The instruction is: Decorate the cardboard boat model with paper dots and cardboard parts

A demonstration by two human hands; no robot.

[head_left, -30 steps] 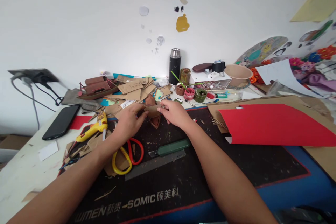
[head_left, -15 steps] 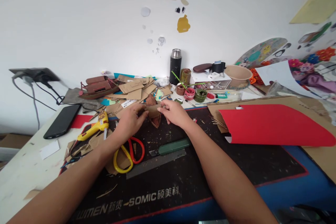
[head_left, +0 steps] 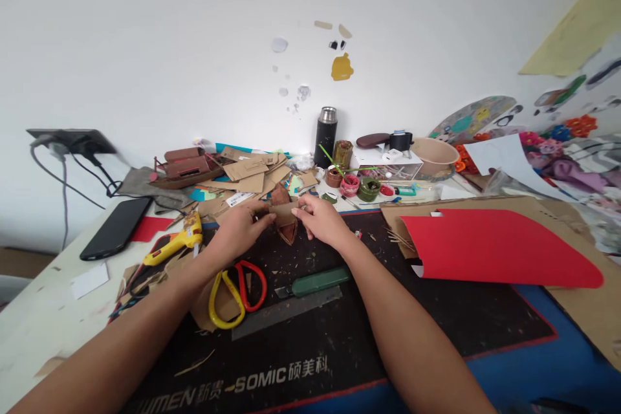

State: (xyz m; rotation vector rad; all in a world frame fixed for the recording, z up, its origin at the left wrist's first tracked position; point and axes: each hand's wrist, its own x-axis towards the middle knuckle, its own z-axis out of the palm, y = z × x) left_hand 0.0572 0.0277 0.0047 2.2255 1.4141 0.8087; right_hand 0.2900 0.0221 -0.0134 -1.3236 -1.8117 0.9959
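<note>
A small curved strip of brown cardboard (head_left: 284, 214) spans the gap between my two hands. My left hand (head_left: 242, 228) pinches its left end between thumb and fingers. Its right end is in the pinch of my right hand (head_left: 320, 220). Directly beneath the strip is a small reddish-brown cardboard boat (head_left: 287, 234), its pointed end toward me. The strip hides the boat's middle, so I cannot tell whether they touch. Nearer to me on the dark mat (head_left: 359, 336) lie scissors (head_left: 264, 281) with red and yellow handles and a green utility knife (head_left: 320, 281).
A yellow glue gun (head_left: 169, 248) and a black phone (head_left: 116, 228) lie at left. Behind my hands are cardboard scraps (head_left: 247, 171), a larger brown model boat (head_left: 187, 167), a black thermos (head_left: 326, 139) and paint jars (head_left: 349, 186). A red sheet (head_left: 495, 249) covers the right.
The camera view has tilted up slightly, so the wall and items at the back sit lower. Both hands keep their pinch on the cardboard strip, with hardly any movement over the boat.
</note>
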